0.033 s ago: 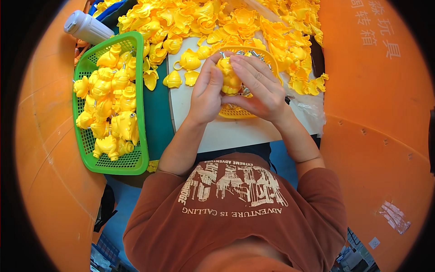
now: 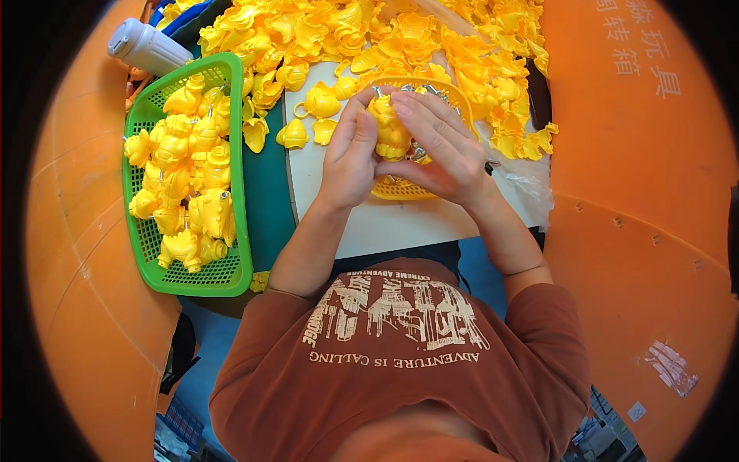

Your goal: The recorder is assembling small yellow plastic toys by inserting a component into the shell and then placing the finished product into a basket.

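Between my two hands is a yellow plastic toy figure [image 2: 390, 135], with a small metal piece showing at its top. My left hand [image 2: 350, 154] closes on its left side, thumb along the figure. From the other side, my right hand [image 2: 446, 146] curves round it with fingers pressed together over the upper part. Directly beneath sits a yellow basket [image 2: 406, 192] of small metal parts, partly hidden by my hands. Left of my hands, several yellow shell pieces [image 2: 319, 102] lie on the white board [image 2: 369, 235].
A green basket [image 2: 243, 165] full of yellow figures [image 2: 178, 173] stands at the left, with a pale grey bottle [image 2: 146, 46] behind it. Loose yellow shells [image 2: 339, 35] heap across the back. Clear plastic film [image 2: 527, 189] lies right. Orange panels [image 2: 639, 177] rise on both sides.
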A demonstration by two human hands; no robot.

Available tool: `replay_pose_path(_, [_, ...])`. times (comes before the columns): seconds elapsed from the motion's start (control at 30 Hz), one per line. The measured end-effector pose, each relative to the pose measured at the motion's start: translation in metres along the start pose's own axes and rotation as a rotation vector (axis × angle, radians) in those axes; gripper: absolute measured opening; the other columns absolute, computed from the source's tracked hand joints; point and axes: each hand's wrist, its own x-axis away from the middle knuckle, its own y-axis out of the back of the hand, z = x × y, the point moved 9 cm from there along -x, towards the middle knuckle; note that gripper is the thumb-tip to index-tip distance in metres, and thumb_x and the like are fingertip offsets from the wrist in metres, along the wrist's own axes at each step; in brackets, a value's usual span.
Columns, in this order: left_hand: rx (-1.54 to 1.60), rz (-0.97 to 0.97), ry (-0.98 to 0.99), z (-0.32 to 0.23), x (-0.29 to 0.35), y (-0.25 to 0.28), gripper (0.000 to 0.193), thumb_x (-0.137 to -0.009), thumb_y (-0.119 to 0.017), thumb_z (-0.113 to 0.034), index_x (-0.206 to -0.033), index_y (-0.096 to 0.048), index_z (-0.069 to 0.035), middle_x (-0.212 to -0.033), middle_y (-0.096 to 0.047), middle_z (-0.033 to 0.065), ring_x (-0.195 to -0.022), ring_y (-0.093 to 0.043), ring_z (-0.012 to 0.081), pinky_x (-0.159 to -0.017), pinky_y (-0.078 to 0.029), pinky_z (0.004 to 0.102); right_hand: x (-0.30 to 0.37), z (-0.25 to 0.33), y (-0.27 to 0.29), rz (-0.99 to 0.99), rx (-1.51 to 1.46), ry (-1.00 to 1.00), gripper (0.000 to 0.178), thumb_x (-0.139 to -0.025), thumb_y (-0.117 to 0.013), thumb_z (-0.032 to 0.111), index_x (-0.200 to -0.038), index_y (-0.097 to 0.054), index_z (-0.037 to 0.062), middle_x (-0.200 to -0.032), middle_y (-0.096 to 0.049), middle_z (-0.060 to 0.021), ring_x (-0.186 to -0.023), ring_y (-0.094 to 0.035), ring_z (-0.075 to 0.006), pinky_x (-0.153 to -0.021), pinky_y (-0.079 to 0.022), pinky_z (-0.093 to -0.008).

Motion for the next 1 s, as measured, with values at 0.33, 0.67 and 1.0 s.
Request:
replay_pose_path(0.33, [-0.006, -0.007, 0.004, 0.001, -0.001, 0.001, 0.046, -0.097, -0.030, -0.033, -0.130, -0.029, -0.001, -0.123, -0.045, 0.0132, -0.108, -0.052, 0.0206, -0.087, -0.048, 0.0318, -0.001, -0.006, -0.001, 0.025, -0.035, -0.080, 0.073, -0.054, -0.081, 0.015, -0.117, -0.052, -0.0043, -0.115, -0.058, -0.0177, -0.104, -0.057, -0.0315, -0.086, -0.047, -0.0355])
replay_pose_path(0.67, [-0.022, -0.010, -0.061, -0.003, 0.002, 0.000, 0.046, -0.096, -0.037, -0.030, -0.130, -0.029, 0.000, -0.122, -0.044, 0.0121, -0.108, -0.050, 0.0180, -0.087, -0.047, 0.0300, -0.003, -0.001, -0.003, 0.002, -0.011, -0.056, 0.071, -0.054, -0.081, 0.014, -0.116, -0.052, -0.0033, -0.113, -0.059, -0.0177, -0.103, -0.057, -0.0320, -0.086, -0.047, -0.0361])
replay_pose_path(1.0, [-0.065, 0.156, -0.139, -0.014, 0.005, -0.018, 0.050, -0.085, -0.060, -0.012, -0.126, -0.032, -0.001, -0.119, -0.045, 0.0087, -0.106, -0.048, 0.0139, -0.084, -0.045, 0.0251, 0.016, -0.050, 0.009, -0.185, -0.684, -0.528, 0.049, -0.079, -0.066, 0.011, -0.122, -0.048, -0.0038, -0.132, -0.043, -0.0175, -0.122, -0.043, -0.0260, -0.099, -0.036, -0.0363])
